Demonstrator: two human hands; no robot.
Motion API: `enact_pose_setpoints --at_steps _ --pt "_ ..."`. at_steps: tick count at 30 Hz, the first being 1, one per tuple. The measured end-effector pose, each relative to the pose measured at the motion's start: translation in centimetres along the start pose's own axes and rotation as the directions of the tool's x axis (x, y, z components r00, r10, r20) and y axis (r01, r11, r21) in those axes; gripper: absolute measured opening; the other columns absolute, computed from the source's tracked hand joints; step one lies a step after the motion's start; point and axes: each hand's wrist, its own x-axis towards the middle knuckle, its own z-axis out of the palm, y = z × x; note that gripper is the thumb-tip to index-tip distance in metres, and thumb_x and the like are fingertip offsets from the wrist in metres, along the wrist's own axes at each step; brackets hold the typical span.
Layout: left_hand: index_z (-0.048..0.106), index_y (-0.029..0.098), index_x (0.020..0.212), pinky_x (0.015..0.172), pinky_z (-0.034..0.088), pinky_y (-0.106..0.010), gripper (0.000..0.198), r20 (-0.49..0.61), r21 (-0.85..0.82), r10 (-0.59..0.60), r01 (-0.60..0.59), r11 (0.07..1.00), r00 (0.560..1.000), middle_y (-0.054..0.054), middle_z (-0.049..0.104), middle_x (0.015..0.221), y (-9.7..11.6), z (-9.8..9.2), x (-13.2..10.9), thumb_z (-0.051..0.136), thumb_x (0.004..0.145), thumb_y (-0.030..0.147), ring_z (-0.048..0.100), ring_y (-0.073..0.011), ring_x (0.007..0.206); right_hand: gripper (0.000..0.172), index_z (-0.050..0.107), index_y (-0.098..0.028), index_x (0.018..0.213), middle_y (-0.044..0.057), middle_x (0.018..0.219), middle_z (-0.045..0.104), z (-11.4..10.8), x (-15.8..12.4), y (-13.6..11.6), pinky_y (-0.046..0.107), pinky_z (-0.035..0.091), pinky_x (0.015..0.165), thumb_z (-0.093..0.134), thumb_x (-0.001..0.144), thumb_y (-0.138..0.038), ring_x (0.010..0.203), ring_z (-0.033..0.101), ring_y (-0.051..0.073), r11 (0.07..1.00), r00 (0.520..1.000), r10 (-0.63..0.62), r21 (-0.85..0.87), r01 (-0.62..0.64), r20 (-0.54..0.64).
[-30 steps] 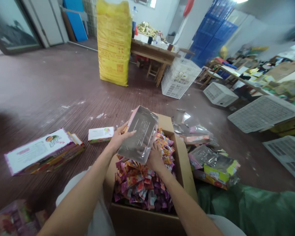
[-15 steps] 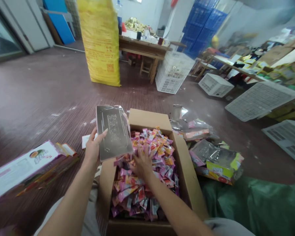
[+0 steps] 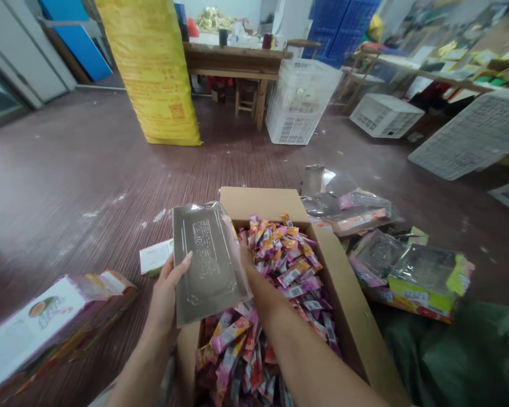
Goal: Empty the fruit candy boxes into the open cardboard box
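Note:
My left hand grips the left edge of a flat packaging box, thumb on its grey face. The face has embossed lettering and clear plastic along its edges. It is tilted over the left side of an open cardboard carton. Small pink, purple and orange wrapped packets fill the carton. My right hand reaches in among them at the far left, just behind the flat box's right edge. Its visible fingers are stretched out; the flat box and packets partly hide it.
Printed boxes lie on the floor at left, and a small white box beside the carton. To the right are clear-windowed packages and a dark green sheet. Beyond stand a yellow sack, a wooden table and white crates.
My right hand has moved from the middle of the packets to the carton's far left side. The flat box in my left hand now sits lower. The camera view has shifted.

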Motion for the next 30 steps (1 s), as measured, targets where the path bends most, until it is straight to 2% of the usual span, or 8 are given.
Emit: enact_pose_setpoints --at_steps 6,15,19,22,24,26,28,30 --pt "0.067 0.016 0.113 0.065 0.059 -0.027 0.032 -0.030 -0.084 -0.073 0.070 0.994 0.997 -0.006 0.074 0.098 0.1 0.6 0.2 0.065 0.082 0.025 0.070 -0.0172 0.071 0.059 0.028 -0.028 0.152 0.010 0.159 0.028 -4.0 -0.3 2.4 0.064 0.021 0.111 0.037 0.097 -0.047 0.142 0.029 0.035 0.999 0.999 -0.043 -0.027 0.042 -0.024" --pt "0.071 0.013 0.098 0.073 0.060 -0.029 0.018 0.024 -0.217 -0.096 0.099 0.971 0.995 -0.006 0.074 0.091 1.4 1.6 -1.2 0.061 0.084 0.019 0.071 -0.0191 0.076 0.055 0.047 -0.023 0.142 0.015 0.154 0.038 -3.5 -11.8 10.9 0.062 0.024 0.110 0.042 0.095 -0.052 0.143 0.026 0.035 0.950 0.957 0.261 -0.142 -0.277 -0.123" --pt "0.070 0.013 0.097 0.076 0.060 -0.031 0.018 0.122 -0.195 -0.136 0.158 0.968 0.983 -0.007 0.074 0.086 1.4 1.9 -1.5 0.062 0.083 0.019 0.072 -0.0217 0.078 0.058 0.054 -0.025 0.136 0.013 0.156 0.035 -6.3 -14.6 10.6 0.070 0.015 0.110 0.055 0.087 -0.055 0.145 0.020 0.040 0.934 0.938 0.347 0.094 -0.345 -0.008" --pt "0.069 0.016 0.106 0.072 0.060 -0.032 0.029 0.255 -0.100 -0.133 0.163 0.982 0.958 -0.007 0.074 0.088 0.7 2.2 -1.4 0.070 0.079 0.024 0.072 -0.0231 0.078 0.053 0.053 -0.027 0.136 0.010 0.149 0.045 -9.2 -16.6 7.7 0.061 0.030 0.110 0.038 0.094 -0.055 0.141 0.035 0.031 0.855 0.939 0.343 0.416 -0.310 -0.004" --pt "0.066 0.019 0.116 0.069 0.059 -0.031 0.044 0.403 -0.010 -0.114 0.129 0.992 0.908 -0.007 0.074 0.093 -0.2 2.6 -1.4 0.076 0.074 0.028 0.072 -0.0238 0.080 0.053 0.038 -0.029 0.145 0.008 0.140 0.055 -10.1 -18.0 4.5 0.048 0.046 0.100 0.021 0.099 -0.050 0.125 0.055 0.023 0.713 0.951 0.308 0.665 -0.221 -0.013" --pt "0.061 0.022 0.125 0.069 0.058 -0.032 0.059 0.511 0.077 -0.109 0.081 0.994 0.853 -0.008 0.073 0.101 -1.2 3.1 -1.9 0.080 0.070 0.032 0.072 -0.0254 0.084 0.058 0.029 -0.030 0.148 0.006 0.129 0.064 -10.5 -19.1 1.2 0.042 0.053 0.090 0.040 0.094 -0.051 0.107 0.065 0.020 0.396 0.960 0.280 0.910 -0.124 0.009" --pt "0.057 0.023 0.131 0.072 0.057 -0.033 0.069 0.530 0.155 -0.136 0.062 0.986 0.837 -0.010 0.072 0.109 -2.1 3.6 -3.0 0.081 0.068 0.037 0.070 -0.0275 0.092 0.077 0.038 -0.029 0.142 0.004 0.117 0.070 -11.0 -20.0 -1.1 0.041 0.055 0.087 0.072 0.074 -0.044 0.099 0.069 0.022 0.028 0.956 0.289 0.998 -0.063 0.052" --pt "0.056 0.023 0.132 0.083 0.054 -0.034 0.068 0.571 0.180 -0.141 0.044 0.983 0.809 -0.011 0.067 0.121 -2.7 3.8 -4.3 0.078 0.070 0.041 0.066 -0.0283 0.106 0.075 0.055 -0.025 0.128 0.003 0.107 0.074 -12.0 -20.9 -1.3 0.042 0.056 0.086 0.083 0.059 -0.033 0.095 0.070 0.024 -0.143 0.929 0.353 0.988 -0.067 0.114"
